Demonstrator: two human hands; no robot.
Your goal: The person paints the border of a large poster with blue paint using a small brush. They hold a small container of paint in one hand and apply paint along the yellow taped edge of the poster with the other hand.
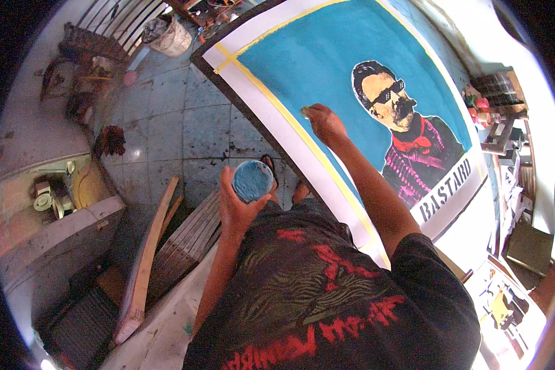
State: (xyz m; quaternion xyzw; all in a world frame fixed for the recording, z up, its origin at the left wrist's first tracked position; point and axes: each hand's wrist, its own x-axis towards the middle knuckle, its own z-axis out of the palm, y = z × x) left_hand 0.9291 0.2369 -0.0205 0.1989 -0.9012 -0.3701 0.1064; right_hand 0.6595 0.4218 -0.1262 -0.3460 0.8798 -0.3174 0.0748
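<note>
The left hand supports a round tub of blue paint beside the panel's left edge; its fingers curl around one side, the thumb around the other. Beyond it, the right hand is over the painted panel, fingers bunched, apparently pinching a small pale piece just inside the yellow tape border. Whether the piece touches the surface cannot be determined. The step in hand appears to be application of blue to the background. The next move likely calls for light, even strokes along the tape, clear of the portrait. Farther off, a bucket stands on the tiled floor.
</note>
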